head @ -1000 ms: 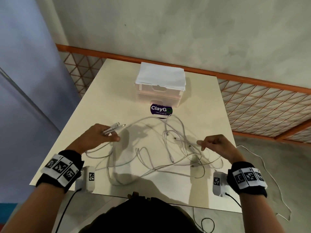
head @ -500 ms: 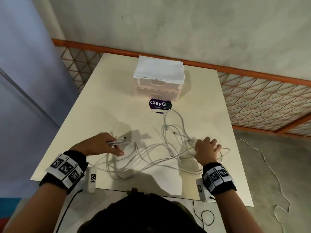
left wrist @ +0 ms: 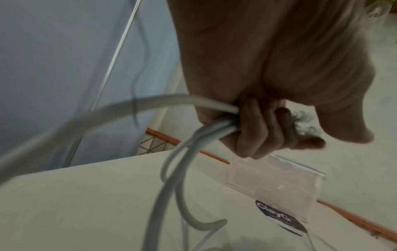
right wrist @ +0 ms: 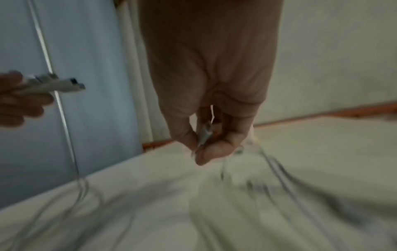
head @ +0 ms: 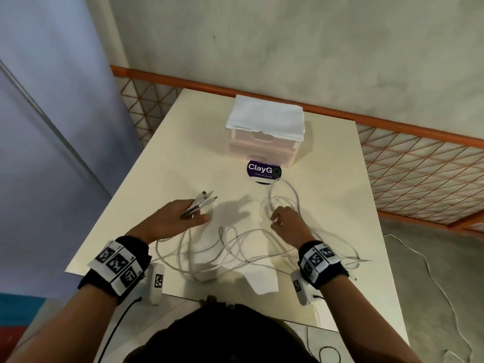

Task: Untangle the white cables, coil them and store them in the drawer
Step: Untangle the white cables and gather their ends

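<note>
Several white cables [head: 230, 247] lie tangled in loops across the near half of the cream table [head: 183, 153]. My left hand [head: 180, 216] grips a bundle of cable ends, their plugs [head: 205, 199] sticking out past the fingers; the left wrist view shows the cables [left wrist: 210, 125] running under curled fingers [left wrist: 257, 129]. My right hand [head: 281, 218] pinches one cable end [right wrist: 205, 134] between thumb and fingers, above the tangle's right side. A small translucent drawer unit [head: 264, 138] with both drawers closed stands at the table's far middle.
A white cloth [head: 265, 119] covers the drawer unit's top. A purple round ClayGo sticker [head: 264, 170] lies just in front of it. An orange mesh fence [head: 419, 163] runs behind and to the right. A thin wire [head: 432, 279] trails on the floor at right.
My right hand moved left and forward from the tangle's right edge and picked up a cable end. My left hand rose slightly, still holding its plugs. The head view shifted.
</note>
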`<action>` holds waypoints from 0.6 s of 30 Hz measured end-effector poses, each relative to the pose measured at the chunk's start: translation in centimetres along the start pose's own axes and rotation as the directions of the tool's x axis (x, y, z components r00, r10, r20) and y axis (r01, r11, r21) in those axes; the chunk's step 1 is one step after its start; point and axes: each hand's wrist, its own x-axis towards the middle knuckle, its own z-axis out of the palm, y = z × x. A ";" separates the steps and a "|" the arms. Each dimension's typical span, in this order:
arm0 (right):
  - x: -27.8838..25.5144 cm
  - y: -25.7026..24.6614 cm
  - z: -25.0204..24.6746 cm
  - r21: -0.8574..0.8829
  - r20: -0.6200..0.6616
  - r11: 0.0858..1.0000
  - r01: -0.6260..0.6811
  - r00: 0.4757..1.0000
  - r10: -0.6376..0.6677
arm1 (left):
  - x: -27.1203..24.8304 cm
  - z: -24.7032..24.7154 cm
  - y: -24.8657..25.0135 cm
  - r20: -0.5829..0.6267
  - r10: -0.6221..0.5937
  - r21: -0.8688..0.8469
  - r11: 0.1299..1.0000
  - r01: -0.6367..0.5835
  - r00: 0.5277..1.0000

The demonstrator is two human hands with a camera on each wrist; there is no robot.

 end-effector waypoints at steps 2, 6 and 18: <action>0.6 -1.7 -2.8 0.027 -0.023 0.993 0.116 0.993 -0.115 | 0.5 0.4 0.9 -0.064 0.036 -0.031 0.999 -0.038 0.997; 0.0 -7.2 -8.6 0.249 0.097 0.940 0.232 0.960 -0.262 | 1.6 1.5 3.3 -0.122 0.132 -0.117 0.982 -0.147 0.984; -0.8 -11.5 -9.4 0.619 -0.214 0.726 0.300 0.954 -0.212 | 2.3 4.1 6.9 -0.137 0.244 -0.387 0.879 -0.279 0.960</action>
